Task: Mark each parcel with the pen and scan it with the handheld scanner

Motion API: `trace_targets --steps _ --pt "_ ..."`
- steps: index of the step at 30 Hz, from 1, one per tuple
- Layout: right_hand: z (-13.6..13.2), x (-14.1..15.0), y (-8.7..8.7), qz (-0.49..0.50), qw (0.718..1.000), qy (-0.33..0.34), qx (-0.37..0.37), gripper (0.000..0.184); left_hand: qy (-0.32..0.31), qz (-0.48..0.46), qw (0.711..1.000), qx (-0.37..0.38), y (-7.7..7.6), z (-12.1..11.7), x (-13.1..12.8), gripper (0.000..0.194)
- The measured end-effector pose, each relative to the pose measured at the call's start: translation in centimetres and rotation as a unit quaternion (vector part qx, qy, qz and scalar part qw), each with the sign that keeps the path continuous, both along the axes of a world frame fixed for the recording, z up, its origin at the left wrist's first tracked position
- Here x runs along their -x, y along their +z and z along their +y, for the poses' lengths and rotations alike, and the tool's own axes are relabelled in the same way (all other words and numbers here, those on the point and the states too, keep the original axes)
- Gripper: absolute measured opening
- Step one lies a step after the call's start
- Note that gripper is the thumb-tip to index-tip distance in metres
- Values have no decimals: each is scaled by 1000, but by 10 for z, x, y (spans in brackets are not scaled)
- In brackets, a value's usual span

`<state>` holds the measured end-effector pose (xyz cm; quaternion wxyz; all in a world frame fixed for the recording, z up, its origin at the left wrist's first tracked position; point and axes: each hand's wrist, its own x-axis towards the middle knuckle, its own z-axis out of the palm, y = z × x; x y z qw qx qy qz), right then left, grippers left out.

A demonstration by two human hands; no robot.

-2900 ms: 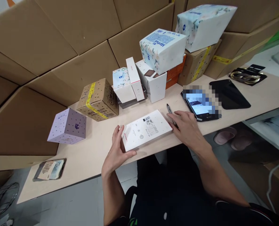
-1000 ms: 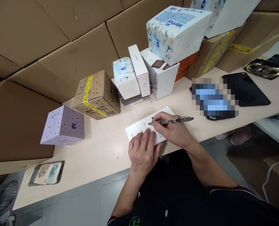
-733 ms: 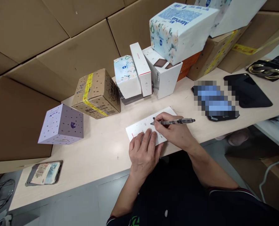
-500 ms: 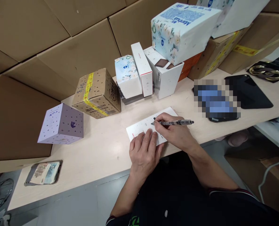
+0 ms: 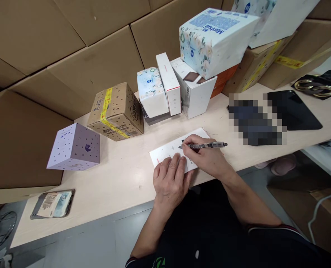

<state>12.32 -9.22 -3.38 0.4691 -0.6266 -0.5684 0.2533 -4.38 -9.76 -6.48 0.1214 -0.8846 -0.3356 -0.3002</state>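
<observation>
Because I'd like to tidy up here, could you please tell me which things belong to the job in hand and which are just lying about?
In use:
pen, held in the right hand
flat white box, under the left hand

Seemingly just lying about:
purple box
brown carton beside it
Manhua pack
banknotes
</observation>
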Motion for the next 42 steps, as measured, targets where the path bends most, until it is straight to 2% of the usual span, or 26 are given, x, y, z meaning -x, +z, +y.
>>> trace_targets --steps 4,8,10,11,13,16,19,22,26,30,32,34,36,38,42 --pt "-4 0 -4 27 998 -23 -56 14 0 2 1000 1 1 -1 0 41" --pt "-20 -15 -19 62 975 -160 -143 17 -1 3 1000 3 1 -2 1 41" --pt "-29 -32 -27 -3 956 -235 -173 24 -3 0 1000 0 1 -2 1 41" --pt "-34 -42 -31 -59 949 -252 -182 25 -3 -1 1000 -3 0 -2 2 42" --pt "-44 -61 -34 -194 945 -206 -163 32 -3 -2 1000 -8 0 -2 2 41" --pt "-53 -78 -32 -371 921 -98 -66 50 -5 -2 1000 -16 -1 -1 1 41" --pt "-53 -80 -27 -472 877 -86 27 52 -6 -3 1000 -22 -1 -2 1 41" --pt "-45 -76 -23 -515 851 -82 54 49 -3 -3 1000 -29 -1 -3 1 40" --pt "-35 -75 -20 -527 846 -50 66 48 0 -1 999 -34 -1 -3 1 38" --pt "-36 -82 -23 -501 863 -43 36 51 2 3 999 -37 0 -2 1 38" --pt "-42 -89 -27 -472 877 -90 -1 48 2 3 999 -37 0 -2 1 38" --pt "-52 -97 -33 -439 881 -173 -39 50 1 1 999 -37 -1 -3 1 37" --pt "-62 -106 -40 -408 875 -256 -53 65 1 -2 999 -37 -1 -3 1 37" --pt "-69 -114 -47 -375 872 -314 -38 82 2 -2 999 -39 -2 -3 1 39" --pt "-74 -125 -63 -316 887 -338 -12 93 3 -1 999 -38 -3 -4 1 41"
